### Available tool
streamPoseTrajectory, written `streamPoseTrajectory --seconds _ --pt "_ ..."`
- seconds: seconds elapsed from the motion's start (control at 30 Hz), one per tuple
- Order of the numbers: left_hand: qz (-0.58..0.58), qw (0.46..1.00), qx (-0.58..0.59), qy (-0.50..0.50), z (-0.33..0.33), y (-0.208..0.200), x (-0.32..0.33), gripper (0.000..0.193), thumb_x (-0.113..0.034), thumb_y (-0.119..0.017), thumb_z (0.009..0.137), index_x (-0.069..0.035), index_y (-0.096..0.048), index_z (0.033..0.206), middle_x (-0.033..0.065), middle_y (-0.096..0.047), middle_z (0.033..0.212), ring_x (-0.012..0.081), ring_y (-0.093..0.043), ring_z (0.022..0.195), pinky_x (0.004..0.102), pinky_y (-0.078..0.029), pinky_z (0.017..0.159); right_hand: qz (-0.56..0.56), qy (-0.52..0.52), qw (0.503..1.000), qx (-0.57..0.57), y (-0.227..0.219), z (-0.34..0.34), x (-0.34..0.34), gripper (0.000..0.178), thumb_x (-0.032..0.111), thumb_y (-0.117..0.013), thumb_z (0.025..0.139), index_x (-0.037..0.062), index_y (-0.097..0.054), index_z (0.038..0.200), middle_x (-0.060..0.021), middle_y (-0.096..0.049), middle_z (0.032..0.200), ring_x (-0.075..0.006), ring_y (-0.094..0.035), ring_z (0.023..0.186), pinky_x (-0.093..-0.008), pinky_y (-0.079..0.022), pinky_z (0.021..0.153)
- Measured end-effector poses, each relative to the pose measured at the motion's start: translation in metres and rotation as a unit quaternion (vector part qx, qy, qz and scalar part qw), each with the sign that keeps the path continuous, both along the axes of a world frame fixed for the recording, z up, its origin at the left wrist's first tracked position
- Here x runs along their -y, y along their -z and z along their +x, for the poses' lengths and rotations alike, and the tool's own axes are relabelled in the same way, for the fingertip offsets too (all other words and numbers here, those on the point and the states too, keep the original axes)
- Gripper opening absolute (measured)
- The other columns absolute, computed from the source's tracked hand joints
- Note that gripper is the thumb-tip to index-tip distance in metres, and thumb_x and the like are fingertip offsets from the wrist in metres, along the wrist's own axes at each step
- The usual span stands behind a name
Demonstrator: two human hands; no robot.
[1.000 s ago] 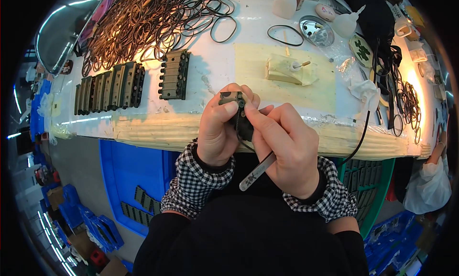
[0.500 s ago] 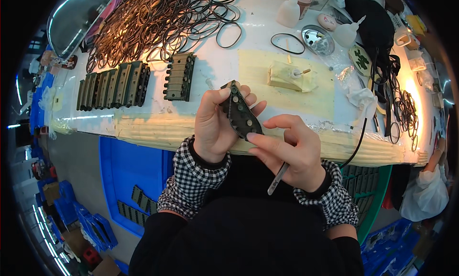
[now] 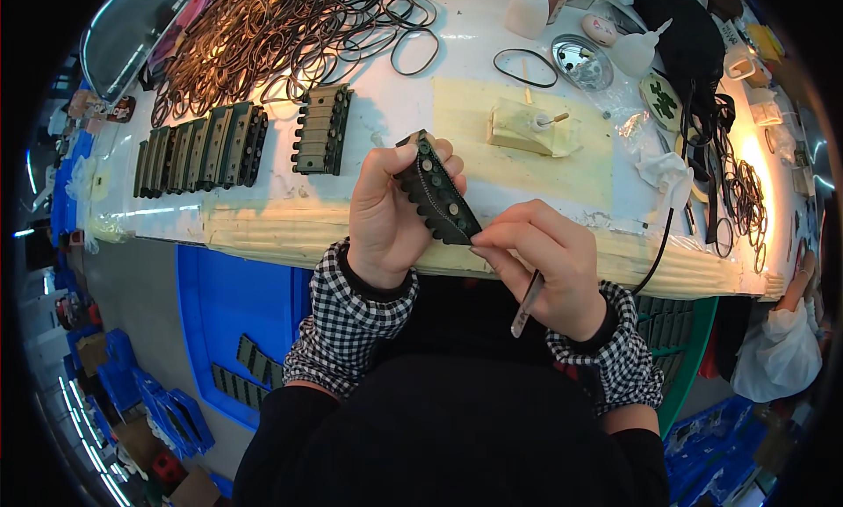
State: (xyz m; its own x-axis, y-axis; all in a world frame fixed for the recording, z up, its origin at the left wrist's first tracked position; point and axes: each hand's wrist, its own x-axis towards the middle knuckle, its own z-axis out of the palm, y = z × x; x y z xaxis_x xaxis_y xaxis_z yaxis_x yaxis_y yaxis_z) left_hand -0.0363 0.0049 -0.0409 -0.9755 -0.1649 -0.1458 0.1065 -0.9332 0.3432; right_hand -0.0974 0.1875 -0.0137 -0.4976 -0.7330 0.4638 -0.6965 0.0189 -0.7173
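Observation:
My left hand (image 3: 382, 213) is closed around the upper part of a dark green toy tank hull (image 3: 442, 210), thumb on its top end. Round wheels show along the hull's side, and a thin dark toothed track band (image 3: 428, 194) runs lengthwise over it. The hull slants down to the right. At its lower end, the thumb and forefinger of my right hand (image 3: 558, 261) pinch together; whether they grip the band there is too small to tell. Slim metal tweezers (image 3: 527, 307) are tucked under that hand's curled fingers, with one end sticking out below.
Several similar hulls (image 3: 200, 151) stand in a row at left, another hull (image 3: 320, 129) beside them. Behind lies a heap of dark bands (image 3: 290, 33). A taped block (image 3: 531, 128), metal dish (image 3: 581, 64) and squeeze bottle (image 3: 639, 50) sit right. Blue tray (image 3: 198, 331) and green tray (image 3: 702, 331) flank me below.
The hull has turned slightly, showing more of its scalloped edge. The band, bowed outward before, now runs straighter across it. My right fingers have closed into a pinch at the lower end.

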Motion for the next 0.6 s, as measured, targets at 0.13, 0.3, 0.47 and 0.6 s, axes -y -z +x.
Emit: streamPoseTrajectory --seconds 0.13,0.3,0.47,0.6 --pt "-0.061 0.998 0.007 -0.020 -0.001 -0.002 -0.002 0.018 -0.020 -0.057 0.088 -0.004 -0.055 0.096 0.0072 -0.056 0.091 0.0191 -0.056 0.088 0.0332 -0.052 0.078 0.085 -0.042 0.991 -0.092 -0.006 -0.011 -0.003 0.020 0.006 -0.070 0.074 0.0091 -0.061 0.093 -0.0034 -0.055 0.082 -0.0207 -0.056 0.059 -0.0324 -0.045 0.053" --pt "-0.171 0.985 0.019 -0.026 0.001 -0.009 -0.011 0.017 -0.019 -0.058 0.086 -0.005 -0.053 0.094 0.0065 -0.054 0.089 0.0176 -0.054 0.083 0.0324 -0.050 0.076 0.103 -0.027 0.987 -0.122 0.002 -0.003 -0.012 0.022 0.005 -0.071 0.072 0.0070 -0.063 0.093 -0.0037 -0.057 0.081 -0.0202 -0.057 0.061 -0.0318 -0.045 0.053" --pt "-0.214 0.976 0.029 -0.028 -0.002 -0.011 -0.013 0.018 -0.020 -0.060 0.084 -0.007 -0.049 0.091 0.0040 -0.047 0.091 0.0156 -0.046 0.085 0.0325 -0.046 0.078 0.099 0.017 0.982 -0.159 0.008 0.004 -0.017 0.023 0.003 -0.072 0.071 0.0051 -0.064 0.093 -0.0044 -0.059 0.079 -0.0209 -0.059 0.064 -0.0322 -0.046 0.054" --pt "-0.200 0.979 0.004 -0.048 -0.003 -0.005 -0.013 0.013 -0.013 -0.059 0.087 -0.004 -0.054 0.094 0.0077 -0.060 0.086 0.0175 -0.063 0.078 0.0304 -0.054 0.070 0.096 0.025 0.981 -0.166 0.009 0.002 -0.019 0.023 0.003 -0.071 0.071 0.0048 -0.065 0.092 -0.0044 -0.059 0.079 -0.0212 -0.060 0.064 -0.0321 -0.046 0.055"
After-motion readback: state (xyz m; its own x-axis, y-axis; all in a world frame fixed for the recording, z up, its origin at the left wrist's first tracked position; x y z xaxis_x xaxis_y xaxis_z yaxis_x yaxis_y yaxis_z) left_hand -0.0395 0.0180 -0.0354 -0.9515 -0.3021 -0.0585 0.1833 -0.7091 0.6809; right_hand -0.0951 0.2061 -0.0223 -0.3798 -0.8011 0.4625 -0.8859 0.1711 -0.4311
